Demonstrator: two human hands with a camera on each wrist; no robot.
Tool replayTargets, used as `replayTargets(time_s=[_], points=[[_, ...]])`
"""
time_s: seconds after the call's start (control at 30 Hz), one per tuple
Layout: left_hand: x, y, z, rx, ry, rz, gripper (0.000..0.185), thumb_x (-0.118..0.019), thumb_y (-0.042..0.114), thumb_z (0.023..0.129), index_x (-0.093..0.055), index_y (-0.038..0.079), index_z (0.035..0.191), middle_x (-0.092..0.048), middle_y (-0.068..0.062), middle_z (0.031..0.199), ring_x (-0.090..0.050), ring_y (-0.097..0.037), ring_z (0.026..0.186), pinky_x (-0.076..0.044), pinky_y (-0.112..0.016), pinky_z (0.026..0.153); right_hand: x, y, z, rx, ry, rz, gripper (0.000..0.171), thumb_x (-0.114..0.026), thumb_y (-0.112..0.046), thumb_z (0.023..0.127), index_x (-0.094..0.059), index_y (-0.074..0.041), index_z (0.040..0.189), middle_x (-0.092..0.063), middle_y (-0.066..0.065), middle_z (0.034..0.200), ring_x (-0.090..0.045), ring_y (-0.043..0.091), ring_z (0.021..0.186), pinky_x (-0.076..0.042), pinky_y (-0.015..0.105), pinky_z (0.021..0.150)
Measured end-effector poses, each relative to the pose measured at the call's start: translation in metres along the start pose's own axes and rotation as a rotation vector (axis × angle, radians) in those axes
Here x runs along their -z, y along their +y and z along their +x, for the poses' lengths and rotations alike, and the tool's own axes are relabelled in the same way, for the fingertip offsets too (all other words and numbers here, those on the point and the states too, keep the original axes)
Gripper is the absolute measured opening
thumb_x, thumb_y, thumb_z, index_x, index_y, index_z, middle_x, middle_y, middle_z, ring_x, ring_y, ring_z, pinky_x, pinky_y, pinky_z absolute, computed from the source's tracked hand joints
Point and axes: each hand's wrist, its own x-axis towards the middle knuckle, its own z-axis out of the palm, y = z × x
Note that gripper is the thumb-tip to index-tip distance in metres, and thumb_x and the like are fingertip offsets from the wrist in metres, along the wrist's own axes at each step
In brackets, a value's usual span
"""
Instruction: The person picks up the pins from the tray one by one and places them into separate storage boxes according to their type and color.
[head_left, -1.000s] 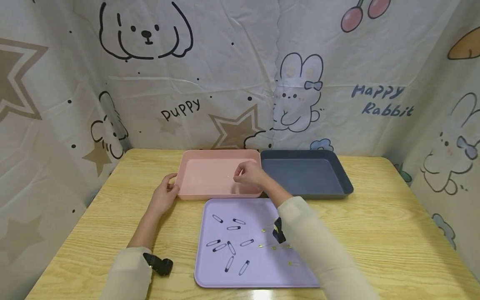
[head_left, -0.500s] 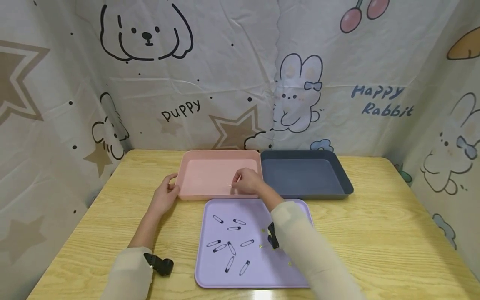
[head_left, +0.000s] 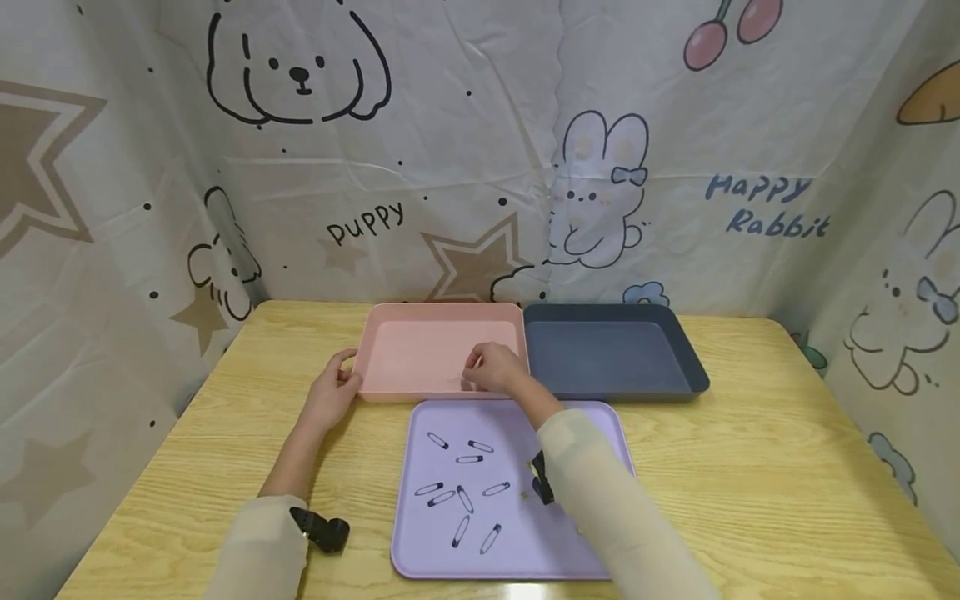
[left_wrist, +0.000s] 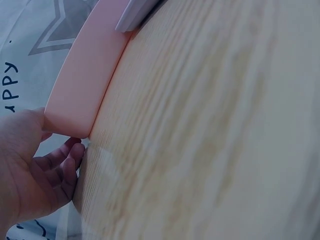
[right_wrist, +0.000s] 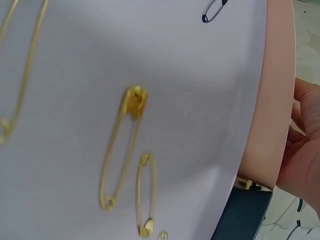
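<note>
pink tray (head_left: 420, 354), right hand (head_left: 495, 369) inside, "puppy" backdrop (head_left: 367, 221)

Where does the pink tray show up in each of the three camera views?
Head: the pink tray sits centre, behind the purple tray, beside the dark blue tray.
Left wrist: upper left, its corner at the left hand.
Right wrist: its wall runs down the right edge.
Shared landmark: the purple tray adjoining it.

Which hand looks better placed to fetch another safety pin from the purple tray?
Probably the right hand: it hovers at the pink tray's near edge, bordering the purple tray of safety pins. The left hand grips the pink tray's corner.
</note>
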Motion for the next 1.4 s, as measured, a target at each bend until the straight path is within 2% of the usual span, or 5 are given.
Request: replayTargets(time_s=[0.2, 0.47, 0.77, 1.0, 1.4], points=[[-0.001, 0.0, 0.001, -0.015, 0.003, 0.003, 0.05, -0.041, 0.021, 0.096, -0.032, 0.01, 0.144, -0.053, -0.021, 0.111, -0.052, -0.027, 0.097, -0.045, -0.031, 0.077, 0.009, 0.005, -0.001, 0.038, 0.042, -0.016, 0.01, -0.066, -0.019, 0.084, -0.066, -0.009, 0.083, -0.059, 0.002, 0.074, -0.05, 0.014, 0.069, -0.038, 0.023, 0.059], [0.001, 0.002, -0.002, -0.006, -0.016, -0.006, 0.051, -0.04, 0.021, 0.097, -0.029, 0.01, 0.145, -0.051, -0.023, 0.116, -0.053, -0.029, 0.102, -0.046, -0.032, 0.078, 0.026, 0.008, -0.011, 0.109, 0.009, -0.034, 0.011, -0.066, -0.02, 0.084, -0.066, -0.009, 0.083, -0.058, 0.001, 0.072, -0.05, 0.012, 0.066, -0.038, 0.023, 0.059], [0.002, 0.003, -0.002, 0.006, -0.024, -0.005, 0.051, -0.039, 0.022, 0.097, -0.029, 0.011, 0.145, -0.05, -0.022, 0.117, -0.052, -0.029, 0.102, -0.045, -0.029, 0.075, 0.043, 0.015, -0.02, 0.151, 0.008, -0.071, 0.012, -0.067, -0.022, 0.083, -0.067, -0.011, 0.084, -0.058, 0.0, 0.072, -0.05, 0.013, 0.067, -0.039, 0.024, 0.061], [0.0, 0.004, -0.002, -0.004, -0.018, 0.009, 0.05, -0.039, 0.021, 0.097, -0.03, 0.011, 0.145, -0.052, -0.021, 0.113, -0.053, -0.029, 0.101, -0.045, -0.03, 0.076, 0.056, 0.021, -0.036, 0.142, -0.006, -0.018, 0.012, -0.067, -0.022, 0.084, -0.066, -0.01, 0.086, -0.057, 0.001, 0.074, -0.049, 0.013, 0.069, -0.039, 0.024, 0.059], [0.0, 0.004, -0.003, -0.002, -0.017, 0.011, 0.05, -0.039, 0.022, 0.097, -0.03, 0.011, 0.145, -0.052, -0.02, 0.112, -0.053, -0.028, 0.098, -0.045, -0.03, 0.074, 0.074, 0.047, -0.069, 0.223, 0.002, -0.003, 0.01, -0.067, -0.02, 0.083, -0.066, -0.01, 0.084, -0.06, 0.0, 0.074, -0.052, 0.013, 0.067, -0.042, 0.024, 0.061]])
